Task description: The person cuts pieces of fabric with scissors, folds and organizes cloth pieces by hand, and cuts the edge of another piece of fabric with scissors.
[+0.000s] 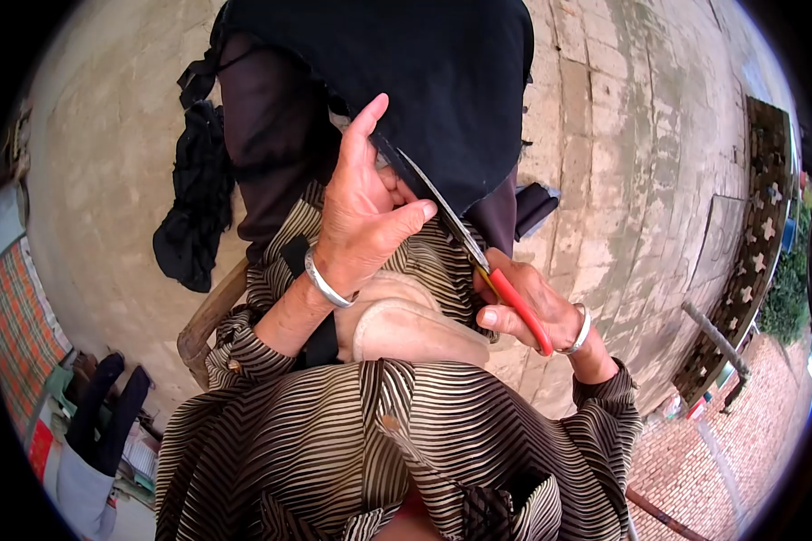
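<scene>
A wide black cloth (424, 81) lies over my knees, with its cut edge running towards my lap. My left hand (361, 207) is at that edge. Its index finger points up along the cloth, its thumb reaches out beside the blade, and its other fingers curl on the edge, partly hidden. My right hand (532, 302) grips scissors (519, 302) by their red handles. Their long metal blades slant up and left along the cloth edge, close to my left thumb. Beige sole-shaped pads (415, 329) rest in my lap, below the hands.
A crumpled black cloth (194, 198) hangs at the left, and a dark folded piece (537, 207) lies on the right. A wooden chair part (212, 311) shows beside me. Paved ground (622, 180) surrounds my legs. Another person's dark-trousered legs (108, 410) are at lower left.
</scene>
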Tool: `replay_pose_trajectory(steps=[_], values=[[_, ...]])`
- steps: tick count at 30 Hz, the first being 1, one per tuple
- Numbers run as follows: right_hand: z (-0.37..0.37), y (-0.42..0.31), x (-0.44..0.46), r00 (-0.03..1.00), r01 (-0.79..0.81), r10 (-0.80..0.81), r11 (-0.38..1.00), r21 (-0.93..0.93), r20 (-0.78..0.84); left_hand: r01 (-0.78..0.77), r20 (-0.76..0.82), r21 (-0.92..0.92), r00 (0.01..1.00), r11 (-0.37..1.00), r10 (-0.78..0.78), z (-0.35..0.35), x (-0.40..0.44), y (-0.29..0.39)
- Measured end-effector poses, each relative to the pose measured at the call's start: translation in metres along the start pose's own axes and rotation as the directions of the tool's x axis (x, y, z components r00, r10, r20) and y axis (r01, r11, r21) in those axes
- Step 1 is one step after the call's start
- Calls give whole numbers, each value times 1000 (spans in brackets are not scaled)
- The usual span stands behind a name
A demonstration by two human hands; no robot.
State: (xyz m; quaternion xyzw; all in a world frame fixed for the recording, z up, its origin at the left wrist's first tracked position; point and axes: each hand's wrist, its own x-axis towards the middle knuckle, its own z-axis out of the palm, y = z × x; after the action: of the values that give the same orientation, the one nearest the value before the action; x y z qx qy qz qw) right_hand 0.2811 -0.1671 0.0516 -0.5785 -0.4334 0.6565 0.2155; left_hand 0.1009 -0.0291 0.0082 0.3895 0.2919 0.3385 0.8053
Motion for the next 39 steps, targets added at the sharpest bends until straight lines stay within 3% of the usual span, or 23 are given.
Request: replay_pose_trajectory(steps=[3, 5, 14, 20, 27, 30, 32, 39], values=[[-5, -1, 3, 996, 62, -56, 995, -78, 73, 22, 16, -4, 1000, 1000, -22, 0, -1, 0], [-5, -9, 3, 999, 20, -19, 1000, -10, 33, 7, 20, -7, 1000, 1000, -7, 1, -1, 0], [4, -3, 14, 996, 50, -59, 991, -128, -66, 10, 8, 4, 1000, 1000, -10, 3, -1, 3], [7, -6, 15, 993, 9, -18, 996, -84, -117, -2, 23, 26, 1000, 1000, 1, 1, -1, 1], [1, -9, 15, 999, 45, -45, 998, -38, -2, -17, 36, 64, 999, 998, 15, -5, 0, 1], [2, -5, 16, 999, -2, 1, 1000, -31, -41, -29, 44, 49, 999, 998, 27, -3, -1, 0], [-4, -10, 14, 999, -49, 49, 998, -29, 18, -43, 48, 134, 998, 990, 37, 1, -4, -3], [-1, -5, 20, 998, -23, 18, 996, -90, -56, -50, 36, 145, 998, 988, 45, 1, -3, -2]])
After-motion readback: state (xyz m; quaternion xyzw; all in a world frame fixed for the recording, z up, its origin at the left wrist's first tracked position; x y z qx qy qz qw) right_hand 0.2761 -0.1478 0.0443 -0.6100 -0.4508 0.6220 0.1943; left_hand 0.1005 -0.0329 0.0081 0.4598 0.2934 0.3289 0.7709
